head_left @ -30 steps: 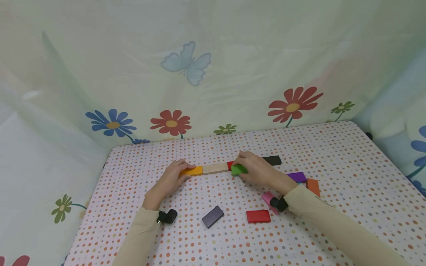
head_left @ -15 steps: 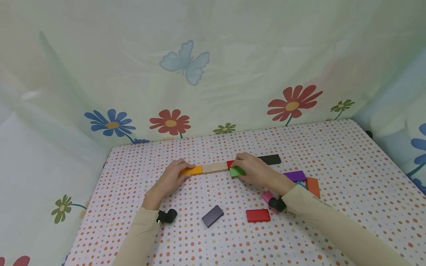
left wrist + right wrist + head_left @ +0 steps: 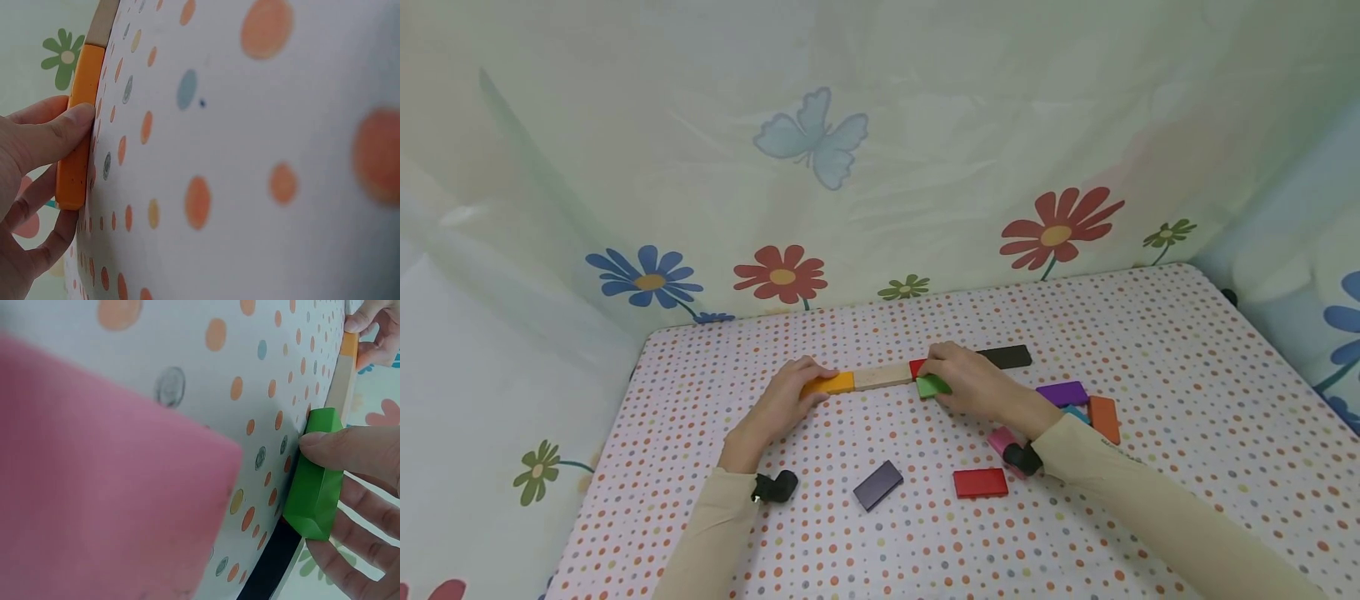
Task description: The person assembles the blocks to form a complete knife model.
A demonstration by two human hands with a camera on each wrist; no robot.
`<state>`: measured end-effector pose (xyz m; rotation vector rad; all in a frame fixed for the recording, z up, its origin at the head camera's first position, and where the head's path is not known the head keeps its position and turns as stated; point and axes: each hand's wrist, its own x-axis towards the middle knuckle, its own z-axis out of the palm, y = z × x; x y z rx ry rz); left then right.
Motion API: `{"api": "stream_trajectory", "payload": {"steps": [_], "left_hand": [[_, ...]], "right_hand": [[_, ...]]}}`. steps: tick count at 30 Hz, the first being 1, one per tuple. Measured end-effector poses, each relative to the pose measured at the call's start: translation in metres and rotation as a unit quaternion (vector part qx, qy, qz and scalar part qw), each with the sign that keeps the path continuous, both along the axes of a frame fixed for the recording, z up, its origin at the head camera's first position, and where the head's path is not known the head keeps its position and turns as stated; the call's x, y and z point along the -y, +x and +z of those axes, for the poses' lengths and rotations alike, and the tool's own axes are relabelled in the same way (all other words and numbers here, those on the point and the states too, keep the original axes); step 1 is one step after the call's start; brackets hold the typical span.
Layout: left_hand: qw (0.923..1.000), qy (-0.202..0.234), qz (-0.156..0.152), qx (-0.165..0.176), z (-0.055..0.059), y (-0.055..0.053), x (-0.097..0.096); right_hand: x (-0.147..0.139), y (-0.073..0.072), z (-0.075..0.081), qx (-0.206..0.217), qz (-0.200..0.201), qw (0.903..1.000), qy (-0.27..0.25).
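Note:
In the head view, my left hand [image 3: 784, 402] pinches a yellow-orange wooden block [image 3: 833, 383] at the left end of a row. A plain wood block [image 3: 882, 377] lies against its right end, followed by a red block [image 3: 917, 368] mostly covered by the green one and my hand. My right hand [image 3: 972, 382] grips a green block [image 3: 931, 387] lengthwise between thumb and fingers. The right wrist view shows this green block [image 3: 312, 481] overlapping the row and tilted. A black block [image 3: 1007, 357] forms the right end.
Nearer me lie a dark grey block [image 3: 878, 486], a second red block [image 3: 981, 483] and a pink block [image 3: 1002, 441] under the right wrist camera. Purple [image 3: 1062, 393], blue [image 3: 1077, 413] and orange [image 3: 1103, 419] blocks sit by the right forearm. A floral backdrop [image 3: 700, 150] rises behind the table.
My right hand and the green block have shifted slightly left, baring more of the black block. My left hand keeps its hold on the yellow-orange block. The head view has moved a little.

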<state>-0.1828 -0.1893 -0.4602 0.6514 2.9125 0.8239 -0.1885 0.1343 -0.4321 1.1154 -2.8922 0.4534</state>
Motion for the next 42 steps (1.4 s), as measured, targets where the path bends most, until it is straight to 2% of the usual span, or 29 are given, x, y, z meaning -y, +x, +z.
{"api": "stream_trajectory", "payload": {"steps": [11, 25, 28, 33, 37, 40, 42], "left_hand": [[0.9999, 0.007, -0.004, -0.011, 0.000, 0.000, -0.001], [0.9998, 0.011, -0.012, -0.013, 0.000, -0.001, 0.000], [0.9997, 0.012, -0.012, -0.016, -0.001, 0.000, 0.000], [0.9997, 0.010, -0.011, -0.019, -0.002, 0.000, 0.001], [0.9998, 0.007, -0.008, -0.020, -0.003, 0.000, 0.002], [0.9998, 0.007, -0.007, -0.019, -0.003, 0.001, 0.001], [0.9998, 0.009, -0.008, -0.017, -0.003, 0.001, 0.001]], "right_hand": [[-0.001, 0.000, 0.003, 0.023, -0.007, 0.9997, 0.008], [0.000, 0.004, 0.006, 0.015, 0.002, 0.9998, 0.013], [0.002, 0.005, 0.006, 0.002, 0.010, 0.9999, 0.007], [0.014, 0.015, 0.011, -0.010, 0.048, 0.9988, -0.004], [0.031, 0.033, 0.022, 0.042, 0.093, 0.9944, -0.026], [0.045, 0.049, 0.030, 0.082, 0.138, 0.9866, -0.031], [0.053, 0.061, 0.032, 0.092, 0.170, 0.9810, -0.020]]}}
